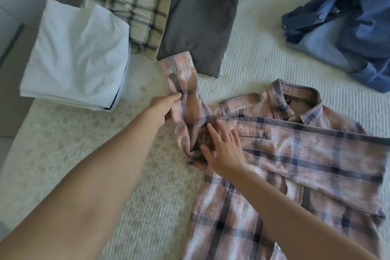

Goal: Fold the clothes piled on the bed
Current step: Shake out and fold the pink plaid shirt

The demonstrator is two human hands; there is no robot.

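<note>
A pink and blue plaid shirt lies spread on the bed, collar toward the far side, with its right side folded across the front. My left hand grips the shirt's left sleeve, which points toward the folded clothes. My right hand presses flat with straight fingers on the shirt's shoulder, where the sleeve bunches up.
Three folded pieces sit at the far left: a white one, a beige plaid one and a dark grey one. A crumpled blue shirt lies at the far right. The cream bedspread ends at the left edge.
</note>
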